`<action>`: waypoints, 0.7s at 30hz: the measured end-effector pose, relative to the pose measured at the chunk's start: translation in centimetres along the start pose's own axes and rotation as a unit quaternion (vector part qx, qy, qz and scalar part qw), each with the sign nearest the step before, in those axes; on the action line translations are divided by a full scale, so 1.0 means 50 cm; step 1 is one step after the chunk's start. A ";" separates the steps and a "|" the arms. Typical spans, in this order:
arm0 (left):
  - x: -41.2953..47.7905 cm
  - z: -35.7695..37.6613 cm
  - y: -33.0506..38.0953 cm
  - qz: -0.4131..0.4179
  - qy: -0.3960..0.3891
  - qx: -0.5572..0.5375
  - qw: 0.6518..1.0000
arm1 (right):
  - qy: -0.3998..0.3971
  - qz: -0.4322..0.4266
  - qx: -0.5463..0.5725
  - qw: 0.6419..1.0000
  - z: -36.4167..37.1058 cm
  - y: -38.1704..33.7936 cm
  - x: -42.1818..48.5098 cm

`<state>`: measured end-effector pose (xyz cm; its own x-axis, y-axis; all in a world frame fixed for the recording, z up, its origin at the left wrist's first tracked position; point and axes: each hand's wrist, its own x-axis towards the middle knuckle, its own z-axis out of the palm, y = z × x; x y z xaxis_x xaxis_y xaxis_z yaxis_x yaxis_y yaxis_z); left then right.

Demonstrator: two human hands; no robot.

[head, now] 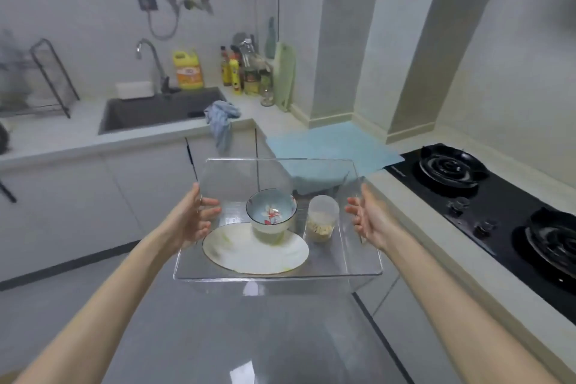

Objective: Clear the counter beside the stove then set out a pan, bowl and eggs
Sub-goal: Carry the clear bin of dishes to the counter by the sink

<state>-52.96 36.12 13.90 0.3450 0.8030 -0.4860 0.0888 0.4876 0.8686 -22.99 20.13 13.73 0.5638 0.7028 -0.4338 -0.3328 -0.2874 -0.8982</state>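
Note:
A clear plastic bin hangs in the air above the floor, carried between both hands. My left hand grips its left wall, fingers curled inside. On the right wall my right hand holds the bin the same way. Inside lie a white plate, a blue flowered bowl standing on the plate, and a lidded plastic jar of pale nuts. To the right, the counter beside the black gas stove carries a blue mat.
A dark sink with a tap sits at the back left, a blue cloth draped over its corner. Bottles and a yellow detergent jug stand in the back corner. A dish rack is at far left.

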 end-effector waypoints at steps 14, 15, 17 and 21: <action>0.001 -0.511 0.046 0.020 0.212 -0.119 0.970 | -0.199 0.015 -0.117 0.973 0.642 -0.029 0.127; 0.013 -0.545 0.049 0.021 0.224 -0.130 0.966 | -0.215 0.019 -0.124 0.969 0.692 -0.028 0.148; 0.034 -0.595 0.060 0.018 0.246 -0.143 0.959 | -0.233 0.024 -0.129 0.964 0.769 -0.028 0.183; 0.097 -0.684 0.091 0.016 0.278 -0.163 0.946 | -0.272 0.033 -0.150 0.950 0.921 -0.036 0.266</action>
<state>-82.83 53.97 12.18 -0.2111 0.8307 -0.5152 -0.2384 0.4674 0.8513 -49.68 59.96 12.87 0.0484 0.8859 -0.4613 -0.0770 -0.4572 -0.8860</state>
